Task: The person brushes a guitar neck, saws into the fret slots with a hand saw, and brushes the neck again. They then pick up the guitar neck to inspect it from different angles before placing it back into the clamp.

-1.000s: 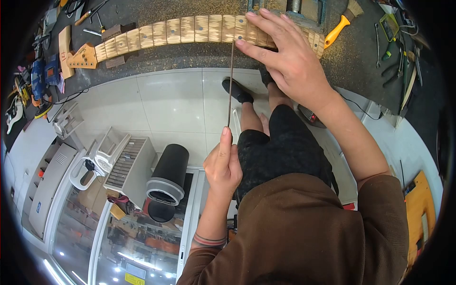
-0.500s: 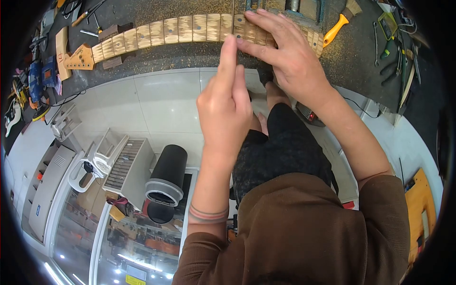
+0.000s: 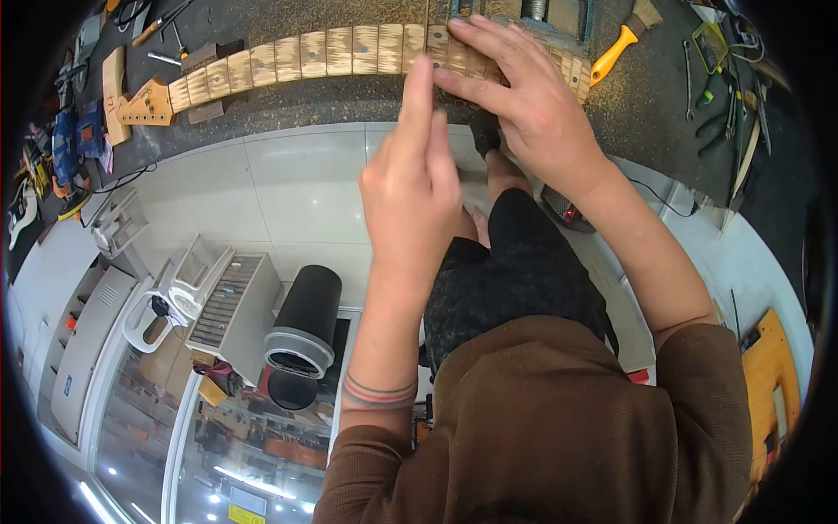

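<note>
A wooden guitar neck [image 3: 288, 58] lies along the front of a dark, sawdust-covered workbench [image 3: 349, 100], headstock [image 3: 148, 103] to the left. My right hand [image 3: 524, 96] presses flat on the fretboard near the vise. My left hand [image 3: 410, 188] is raised up to the neck, fingers closed on a thin, long file [image 3: 427, 17]; only its tip shows above my fingers, crossing the fretboard.
A blue vise [image 3: 541, 13] holds the neck's right part. An orange-handled brush [image 3: 621, 44] lies to the right, with hand tools [image 3: 724, 87] beyond. More tools sit at far left [image 3: 65, 140]. Below are white floor tiles, a black cylinder [image 3: 301, 327] and a glass case.
My left hand pushed the file forward from near my lap up to the fretboard, then edged slightly further. My right hand stayed pressed on the neck.
</note>
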Motion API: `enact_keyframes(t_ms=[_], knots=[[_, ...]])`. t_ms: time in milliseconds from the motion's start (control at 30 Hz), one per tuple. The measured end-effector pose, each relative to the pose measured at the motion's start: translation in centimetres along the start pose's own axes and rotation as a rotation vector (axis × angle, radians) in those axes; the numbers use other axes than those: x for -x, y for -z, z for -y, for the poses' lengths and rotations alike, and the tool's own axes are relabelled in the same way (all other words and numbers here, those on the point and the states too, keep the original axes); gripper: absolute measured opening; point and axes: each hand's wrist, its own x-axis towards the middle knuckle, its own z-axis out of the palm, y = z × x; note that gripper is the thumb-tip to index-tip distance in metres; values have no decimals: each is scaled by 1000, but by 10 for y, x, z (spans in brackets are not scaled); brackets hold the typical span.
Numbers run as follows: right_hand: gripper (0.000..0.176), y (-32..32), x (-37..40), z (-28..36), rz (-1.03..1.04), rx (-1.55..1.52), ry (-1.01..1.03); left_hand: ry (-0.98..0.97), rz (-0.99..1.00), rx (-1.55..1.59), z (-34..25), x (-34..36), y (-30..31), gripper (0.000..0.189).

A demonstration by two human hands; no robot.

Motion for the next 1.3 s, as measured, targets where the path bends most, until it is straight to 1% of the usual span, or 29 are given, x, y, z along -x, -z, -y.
enact_keyframes(t_ms=[33,67,167,200,300,333,400,467,600,867,1133,1200,1267,1300], knots=[[48,3,-2,2,8,11,4,-3,-17,0,5,12,0,54],[48,4,-3,4,14,22,8,-136,-77,-30,23,40,0,55],[48,5,-5,4,27,19,10,-4,25,-101,46,141,19,60],[48,6,-3,4,29,19,5,32,54,-118,45,160,27,61],[49,8,-2,3,34,-26,6,30,50,-109,38,176,35,60],[51,10,-1,2,39,-13,3,28,48,-109,38,175,33,60],[53,14,5,1,45,0,-1,-44,10,-58,29,161,28,60],[58,18,11,2,69,32,-22,-51,15,-42,28,154,23,60],[61,18,12,2,76,33,-17,-64,17,-37,27,150,18,61],[65,15,11,3,76,42,-31,-33,26,-41,23,146,18,62],[64,11,14,-2,54,27,-40,-2,42,-22,17,135,16,62],[64,10,15,-3,56,31,-41,9,36,-20,8,104,9,59],[61,10,15,-2,43,7,-40,-29,7,-3,0,53,-4,56],[61,11,13,0,43,11,-37,-55,-20,-5,0,22,-12,59]])
